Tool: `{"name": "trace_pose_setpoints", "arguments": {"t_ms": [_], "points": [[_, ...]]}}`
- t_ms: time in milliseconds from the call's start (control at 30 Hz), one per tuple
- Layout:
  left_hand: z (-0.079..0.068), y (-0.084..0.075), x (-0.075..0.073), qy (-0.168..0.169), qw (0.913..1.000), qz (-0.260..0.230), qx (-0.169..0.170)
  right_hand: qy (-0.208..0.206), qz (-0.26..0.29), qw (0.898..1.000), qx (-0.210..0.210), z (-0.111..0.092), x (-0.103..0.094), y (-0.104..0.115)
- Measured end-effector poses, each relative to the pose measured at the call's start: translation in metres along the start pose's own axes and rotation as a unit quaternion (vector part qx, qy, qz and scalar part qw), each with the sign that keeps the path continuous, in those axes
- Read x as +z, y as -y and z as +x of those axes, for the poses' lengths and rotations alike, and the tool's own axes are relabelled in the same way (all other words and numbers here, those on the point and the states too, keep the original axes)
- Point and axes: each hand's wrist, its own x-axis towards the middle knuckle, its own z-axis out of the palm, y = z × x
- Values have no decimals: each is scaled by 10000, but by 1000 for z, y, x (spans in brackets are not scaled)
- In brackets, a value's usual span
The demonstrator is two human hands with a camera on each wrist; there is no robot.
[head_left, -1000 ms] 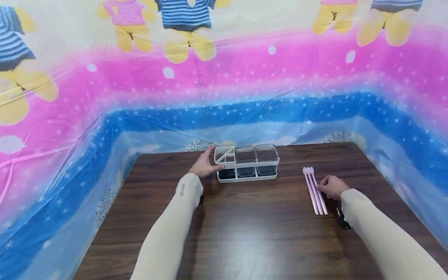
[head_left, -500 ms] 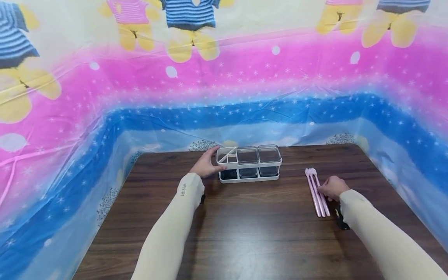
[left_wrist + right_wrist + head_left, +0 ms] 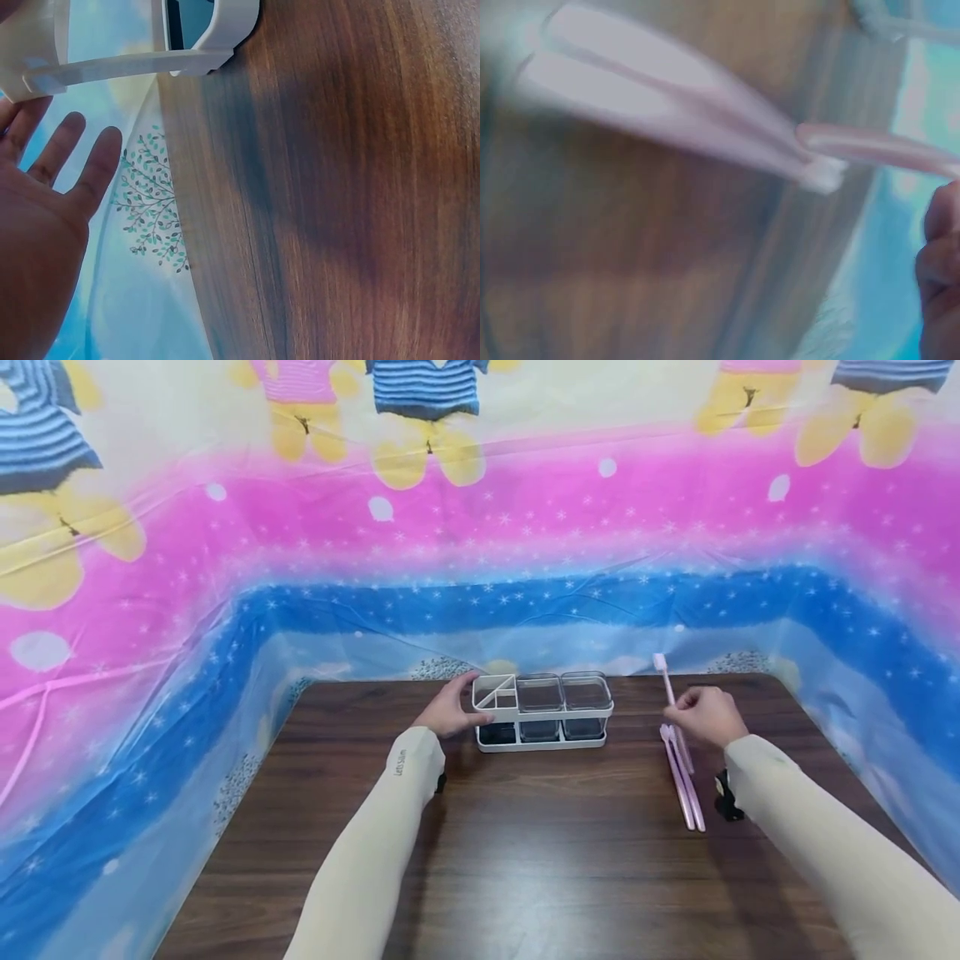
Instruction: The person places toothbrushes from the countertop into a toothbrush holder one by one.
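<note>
A white toothbrush holder (image 3: 558, 715) with a divided section on its left and two clear cups (image 3: 587, 692) stands near the table's back edge. Around its left end my left hand (image 3: 447, 712) holds it, thumb in front and fingers behind; in the left wrist view two fingers (image 3: 97, 169) stand free of it. My right hand (image 3: 708, 716) pinches a pink toothbrush (image 3: 665, 681), lifted and tilted with its head away from me. Below that hand, two more pink toothbrushes (image 3: 684, 789) lie side by side on the table; they look blurred in the right wrist view.
The dark wooden table (image 3: 540, 852) has its back edge against a hanging printed cloth (image 3: 450, 602). The cloth also runs along the left and right sides.
My right hand has lifted one toothbrush from the three lying together and moved slightly up and away. The left hand stays at the holder. The head view has shifted slightly.
</note>
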Motion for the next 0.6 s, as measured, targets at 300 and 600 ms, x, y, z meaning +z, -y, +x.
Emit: {"name": "trace_pose_setpoints", "arguments": {"t_ms": [300,600], "points": [[0,-5,-2,48,9998,-168,-28,-682,1329,9828,-1085,16,16,89],[0,-3,-2,1,9998,-159,-72,-685,2533,9505,-1666,26,44,152]]}}
